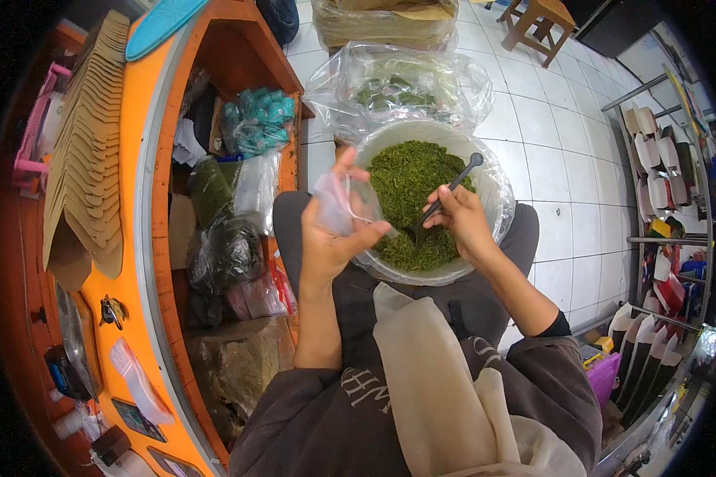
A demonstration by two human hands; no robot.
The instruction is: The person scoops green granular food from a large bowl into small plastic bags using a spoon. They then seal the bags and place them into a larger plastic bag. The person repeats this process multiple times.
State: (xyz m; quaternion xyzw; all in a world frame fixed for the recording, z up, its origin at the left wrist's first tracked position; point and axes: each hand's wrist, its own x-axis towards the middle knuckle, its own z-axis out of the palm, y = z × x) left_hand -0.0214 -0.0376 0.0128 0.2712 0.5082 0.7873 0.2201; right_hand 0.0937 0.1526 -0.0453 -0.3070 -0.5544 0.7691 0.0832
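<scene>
Between my legs stands a round tub (501, 238) lined with clear plastic, holding a mass of shredded green plant material (414, 173). My right hand (462, 217) grips a black plastic spoon (459, 179) by its handle, tilted, with its bowl down at the green material. My left hand (340, 220) holds a small clear plastic bag (334, 203) over the tub's left edge, its mouth towards the spoon. The fingers of that hand are slightly blurred, and whether anything lies inside the bag I cannot tell.
Beyond the tub lies a large clear bag (394, 77) with green pieces inside. An orange counter (137, 238) runs along the left, with stacked brown paper pouches (89, 149) on top and wrapped goods on its shelf. Wire racks (668, 238) with packets stand at right, a brown stool (537, 27) behind.
</scene>
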